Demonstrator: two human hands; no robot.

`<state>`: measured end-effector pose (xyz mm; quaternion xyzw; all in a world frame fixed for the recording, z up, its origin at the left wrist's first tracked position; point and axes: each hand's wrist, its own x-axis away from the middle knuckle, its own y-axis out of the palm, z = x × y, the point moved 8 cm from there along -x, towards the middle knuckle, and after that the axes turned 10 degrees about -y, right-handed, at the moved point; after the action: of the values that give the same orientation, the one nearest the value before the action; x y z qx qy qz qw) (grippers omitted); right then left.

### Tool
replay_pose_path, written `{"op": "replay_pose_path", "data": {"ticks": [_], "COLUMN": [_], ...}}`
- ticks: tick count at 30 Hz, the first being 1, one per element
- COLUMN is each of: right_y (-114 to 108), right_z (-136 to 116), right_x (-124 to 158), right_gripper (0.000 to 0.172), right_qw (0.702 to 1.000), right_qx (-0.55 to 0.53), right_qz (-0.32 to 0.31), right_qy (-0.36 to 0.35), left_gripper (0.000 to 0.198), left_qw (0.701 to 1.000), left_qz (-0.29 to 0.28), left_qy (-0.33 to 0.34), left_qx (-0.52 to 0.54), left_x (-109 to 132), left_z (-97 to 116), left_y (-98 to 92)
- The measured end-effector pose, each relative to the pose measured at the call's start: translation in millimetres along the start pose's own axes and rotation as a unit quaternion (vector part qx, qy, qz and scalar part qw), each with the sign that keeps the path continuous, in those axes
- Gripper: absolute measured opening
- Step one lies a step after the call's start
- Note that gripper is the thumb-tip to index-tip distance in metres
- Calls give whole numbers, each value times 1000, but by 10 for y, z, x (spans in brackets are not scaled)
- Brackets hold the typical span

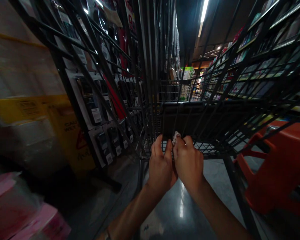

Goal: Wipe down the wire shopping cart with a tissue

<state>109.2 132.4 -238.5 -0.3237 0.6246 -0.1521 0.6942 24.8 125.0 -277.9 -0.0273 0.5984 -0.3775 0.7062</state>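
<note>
My right hand is closed with fingers bent around a small crumpled white tissue, whose top sticks out above the fingers. Close beside it, my left hand has its fingers pointing up and slightly apart, and I see nothing held in it. Both hands are at the lower wire mesh of a black shopping cart. Whether the left fingertips touch the wire is unclear. Behind the hands is the cart's dark flat panel.
Hanging packaged goods line a rack on the left, near a yellow wet-floor sign. Pink wrapped packs lie at lower left. An orange plastic stool stands right of the cart, below stocked shelves.
</note>
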Motion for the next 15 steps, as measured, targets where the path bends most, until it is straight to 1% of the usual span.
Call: {"op": "replay_pose_path", "data": {"ticks": [3, 5, 7, 9, 12, 13, 15], "right_y": [17, -11, -120, -300, -551, -593, -579], "right_z": [12, 38, 100, 209, 394, 429, 437], "right_x": [77, 163, 246, 290, 256, 225, 151], "right_gripper": [33, 31, 27, 21, 15, 14, 16], "right_qw": [999, 997, 987, 969, 941, 937, 938], "right_qx": [-26, -57, -107, -168, -221, -224, -221], "right_qz": [17, 50, 104, 171, 253, 268, 268], "right_qy": [-12, -32, -53, -62, -40, -30, -19], "left_gripper": [71, 68, 68, 69, 71, 71, 73], "left_qw": [1000, 1000, 1000, 1000, 1000, 1000, 1000], "left_qz": [8, 4, -3, -12, -21, -21, -22], "left_qy": [-2, -5, -2, -1, -3, -5, -7], "left_qx": [-3, -4, -8, -15, -20, -19, -14], "left_x": [1, 1, 3, 5, 5, 4, 3], "left_z": [-3, -11, -11, -8, 1, 4, 11], "left_y": [-10, -15, -20, -22, -20, -22, -27]}}
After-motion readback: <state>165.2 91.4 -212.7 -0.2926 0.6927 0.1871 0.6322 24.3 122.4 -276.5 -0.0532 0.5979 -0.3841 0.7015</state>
